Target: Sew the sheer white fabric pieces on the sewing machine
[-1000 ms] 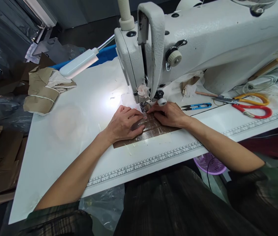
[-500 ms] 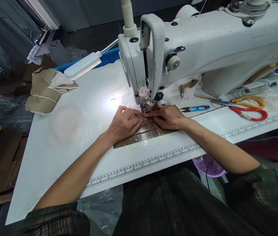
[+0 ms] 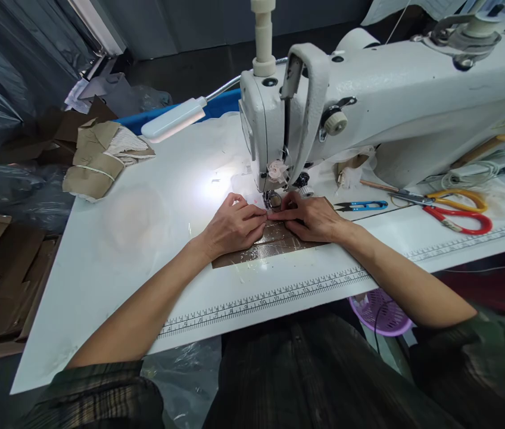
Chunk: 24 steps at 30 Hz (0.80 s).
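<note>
White table [image 3: 114,238] lit beside sewing machine [image 3: 368,113]; brown sheet [image 3: 274,244] pressed flat by left hand [image 3: 232,226] and right hand [image 3: 312,217], fingers together.

Brown glossy fabric piece [image 3: 274,245] flat on table, top edge under needle.

1 head-worn view, looking forward and down, close over the white table [image 3: 114,238], facing the sewing machine [image 3: 368,113]
</note>
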Available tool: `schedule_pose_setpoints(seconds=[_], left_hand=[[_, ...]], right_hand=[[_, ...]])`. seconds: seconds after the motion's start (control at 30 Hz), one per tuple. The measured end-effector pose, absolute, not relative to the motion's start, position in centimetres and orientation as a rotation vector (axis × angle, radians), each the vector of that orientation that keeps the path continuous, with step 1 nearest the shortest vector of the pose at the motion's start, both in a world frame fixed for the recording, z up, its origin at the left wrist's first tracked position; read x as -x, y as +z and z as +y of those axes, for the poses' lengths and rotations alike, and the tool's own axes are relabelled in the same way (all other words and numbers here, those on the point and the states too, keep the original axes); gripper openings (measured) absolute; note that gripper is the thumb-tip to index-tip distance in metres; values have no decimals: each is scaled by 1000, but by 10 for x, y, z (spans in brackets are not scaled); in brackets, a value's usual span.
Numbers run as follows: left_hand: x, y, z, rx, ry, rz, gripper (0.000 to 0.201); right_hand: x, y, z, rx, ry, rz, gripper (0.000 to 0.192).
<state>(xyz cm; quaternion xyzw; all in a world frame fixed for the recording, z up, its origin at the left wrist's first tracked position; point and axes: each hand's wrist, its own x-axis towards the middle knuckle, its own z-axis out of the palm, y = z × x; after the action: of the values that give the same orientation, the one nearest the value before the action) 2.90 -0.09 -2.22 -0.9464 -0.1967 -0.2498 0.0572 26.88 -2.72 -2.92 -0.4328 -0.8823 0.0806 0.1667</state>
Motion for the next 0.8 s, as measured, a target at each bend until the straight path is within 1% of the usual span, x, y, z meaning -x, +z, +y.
schedule_pose_setpoints(seconds=[0.23, 0.57, 0.67, 0.8], left_hand=[[-28, -18, -3, 2912, -777, -666, 17], [-25, -17, 2, 2924, -608, -755, 29], [-24, -17, 4, 2920, -543, -757, 32], [-23, -16, 5, 2927, -495, -765, 37]], right_hand=[[-265, -27, -30, 1268, 98, -2572, 36], [-248, -14, -37, 1446, -36, -2672, 43], [-249, -16, -38, 1423, 28, -2642, 43], [-261, -16, -36, 1377, 328, -2455, 39]])
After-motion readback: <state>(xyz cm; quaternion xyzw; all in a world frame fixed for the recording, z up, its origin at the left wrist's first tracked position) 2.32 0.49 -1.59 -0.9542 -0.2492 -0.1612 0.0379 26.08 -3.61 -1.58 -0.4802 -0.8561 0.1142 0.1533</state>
